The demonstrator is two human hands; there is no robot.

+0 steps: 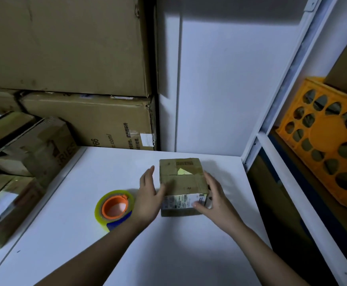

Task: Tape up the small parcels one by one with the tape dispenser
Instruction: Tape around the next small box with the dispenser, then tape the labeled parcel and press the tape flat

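1. Several large cartons (pixel 65 48) are stacked against the back wall, with a heap of small parcels (pixel 30 149) at the left edge of the white table (pixel 86 254). These look like the queue, so the working space in the middle should be kept for one box at a time.

2. One small parcel (pixel 181 182) sits on the table toward the back right, its top flaps closed along a seam that shows no tape, with a printed label on the near face. The step in hand looks like squaring it up before taping, with the seam best turned to run toward the person so the tape can be drawn in one pull.

3. The tape dispenser (pixel 114 207), a clear roll on an orange core, lies flat on the table just left of the parcel, beside the left wrist and untouched. It is near enough to reach without letting go of the box.

4. The left hand (pixel 147 195) lies against the parcel's left side, fingers straight and close together, thumb toward the near corner. It should steady the box and press the flaps level.

5. The right hand (pixel 211 197) cups the right side, fingers loosely spread and the thumb pressing on the label face. This hand is probably best freed to fetch the roll.
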